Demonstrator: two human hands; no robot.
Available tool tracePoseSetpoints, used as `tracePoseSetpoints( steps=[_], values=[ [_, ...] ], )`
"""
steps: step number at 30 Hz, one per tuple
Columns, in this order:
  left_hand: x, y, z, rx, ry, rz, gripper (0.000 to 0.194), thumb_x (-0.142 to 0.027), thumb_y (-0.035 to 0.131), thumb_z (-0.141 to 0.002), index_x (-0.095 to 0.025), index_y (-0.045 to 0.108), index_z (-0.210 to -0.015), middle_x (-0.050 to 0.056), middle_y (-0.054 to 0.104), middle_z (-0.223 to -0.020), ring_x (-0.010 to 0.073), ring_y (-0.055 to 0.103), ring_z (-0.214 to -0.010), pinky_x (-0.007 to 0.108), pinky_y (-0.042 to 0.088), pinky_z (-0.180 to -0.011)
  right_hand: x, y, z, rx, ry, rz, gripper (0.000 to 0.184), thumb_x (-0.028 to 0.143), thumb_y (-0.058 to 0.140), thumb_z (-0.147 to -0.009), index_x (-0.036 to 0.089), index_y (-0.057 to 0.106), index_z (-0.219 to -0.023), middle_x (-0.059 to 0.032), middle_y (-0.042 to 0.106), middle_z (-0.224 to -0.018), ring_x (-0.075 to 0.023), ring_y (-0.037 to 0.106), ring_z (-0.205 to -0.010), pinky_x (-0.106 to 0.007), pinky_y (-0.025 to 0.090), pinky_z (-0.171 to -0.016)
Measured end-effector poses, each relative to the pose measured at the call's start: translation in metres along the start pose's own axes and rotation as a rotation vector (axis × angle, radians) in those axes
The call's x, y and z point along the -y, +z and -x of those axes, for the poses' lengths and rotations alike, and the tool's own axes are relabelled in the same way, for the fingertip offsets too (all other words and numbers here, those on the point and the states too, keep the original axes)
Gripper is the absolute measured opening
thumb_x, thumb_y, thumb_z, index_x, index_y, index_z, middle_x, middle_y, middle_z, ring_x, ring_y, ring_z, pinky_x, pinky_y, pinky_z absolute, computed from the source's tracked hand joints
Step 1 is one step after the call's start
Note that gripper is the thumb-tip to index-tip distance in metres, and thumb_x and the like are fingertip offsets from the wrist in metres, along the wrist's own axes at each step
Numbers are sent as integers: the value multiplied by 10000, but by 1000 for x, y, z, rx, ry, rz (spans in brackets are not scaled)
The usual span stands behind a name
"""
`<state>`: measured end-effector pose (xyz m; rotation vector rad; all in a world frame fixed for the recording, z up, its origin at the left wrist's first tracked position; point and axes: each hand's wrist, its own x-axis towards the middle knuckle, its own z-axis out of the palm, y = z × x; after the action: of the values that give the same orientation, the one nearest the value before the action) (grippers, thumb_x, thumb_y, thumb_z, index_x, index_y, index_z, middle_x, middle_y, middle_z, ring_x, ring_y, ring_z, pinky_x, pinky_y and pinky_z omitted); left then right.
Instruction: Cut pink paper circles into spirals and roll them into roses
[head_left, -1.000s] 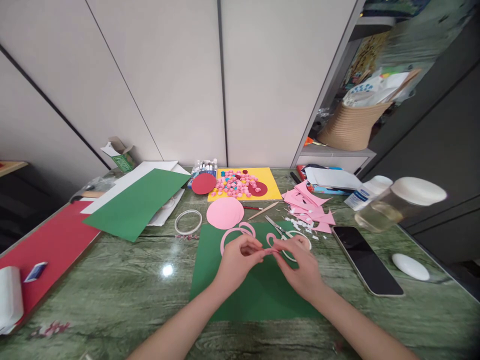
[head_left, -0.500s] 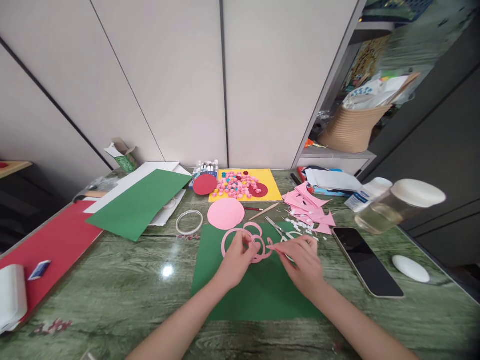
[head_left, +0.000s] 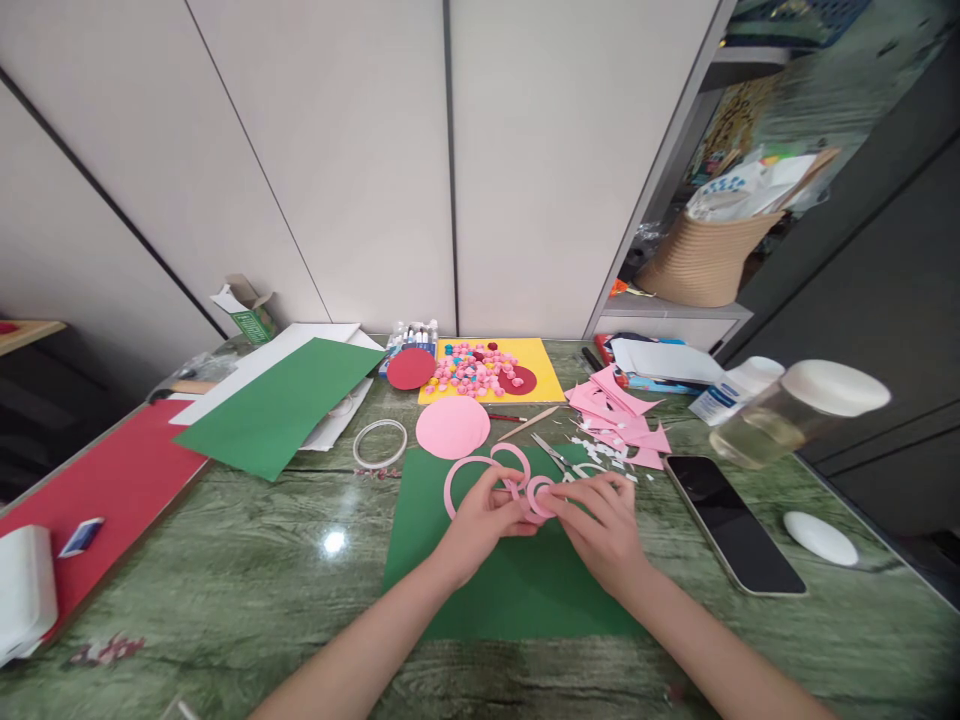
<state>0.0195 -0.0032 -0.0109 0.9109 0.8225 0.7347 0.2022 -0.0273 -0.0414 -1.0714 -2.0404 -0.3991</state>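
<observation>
Over the green card (head_left: pixel 510 595) beneath our wrists, we hold a curled pink paper strip (head_left: pixel 531 494): our left hand (head_left: pixel 480 515) pinches its looped length, our right hand (head_left: pixel 609 520) has fingertips closed on the small coil. It looks light and springy, liable to crease or tear, so a gentle edge grip seems best. At the green card's far right, scissors (head_left: pixel 568 468) crowd our right hand; pink scraps (head_left: pixel 619 410) lie beyond, a phone (head_left: pixel 735 525) to its right.

One left hand (head_left: pixel 476 528) and one right hand (head_left: pixel 606 525), both bare, slim-fingered; two bare forearms (head_left: pixel 379 640), tapering toward narrow wrists (head_left: pixel 446 570).
</observation>
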Motion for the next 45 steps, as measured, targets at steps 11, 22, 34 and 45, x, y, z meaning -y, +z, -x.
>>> tracePoseSetpoints(
  steps=[11, 22, 34, 45],
  values=[
    [5, -4, -5, -27, 79, 18, 382, -324, 682, -709, -174, 471, -991, 11, 643, -769, 127, 637, -716, 332, 512, -776, -1, 6, 4, 22, -21, -36, 307, 13, 530, -811, 246, 622, -988, -23, 631, -786, -133, 550, -716, -337, 350, -731],
    [2, -2, -5, -112, 116, -94, 448, -340, 748, -614, -179, 482, -936, 15, 645, -795, 135, 631, -719, 276, 500, -702, 6, 5, -1, 107, -34, -78, 181, 70, 515, -849, 193, 616, -935, -43, 644, -808, -136, 542, -717, -311, 362, -695],
    [5, -7, -5, -139, 241, -296, 323, -316, 656, -712, -184, 508, -968, 22, 645, -800, 143, 622, -726, 262, 479, -694, 9, 0, -3, 168, -43, -125, 262, 128, 561, -828, 198, 600, -1077, -67, 650, -911, -166, 567, -790, -338, 386, -731],
    [0, -4, 2, 103, 99, -354, 368, -265, 656, -707, -193, 586, -1062, 14, 639, -669, 138, 596, -632, 253, 474, -633, -13, 9, -4, 189, 854, -895, 271, 357, 456, -892, 228, 524, -1121, -13, 617, -753, -157, 602, -585, -297, 499, -545]
  ],
)
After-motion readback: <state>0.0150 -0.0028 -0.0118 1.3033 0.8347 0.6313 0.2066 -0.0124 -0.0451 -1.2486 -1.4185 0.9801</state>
